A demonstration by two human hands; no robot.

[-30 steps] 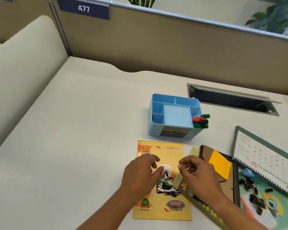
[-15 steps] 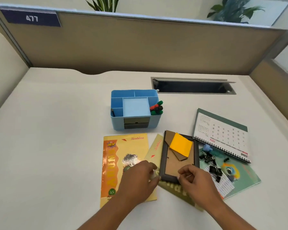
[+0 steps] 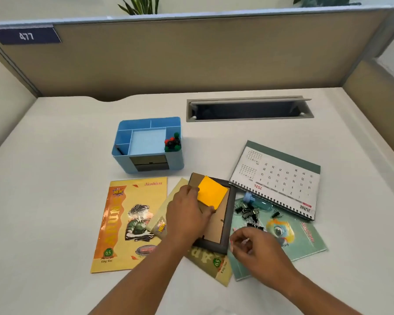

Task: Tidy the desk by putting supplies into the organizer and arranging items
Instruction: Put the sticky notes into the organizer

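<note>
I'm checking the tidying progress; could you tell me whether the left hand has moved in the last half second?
Yes. The left hand went from the yellow notebook up onto the picture frame, reaching the orange sticky notes.

"JUNE" on calendar (image 3: 280, 178); sign (image 3: 25, 36) perhaps "477"

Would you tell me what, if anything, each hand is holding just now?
The left hand grips the yellow sticky-note pad at its near-left edge. The right hand looks empty, fingers curled.
</note>
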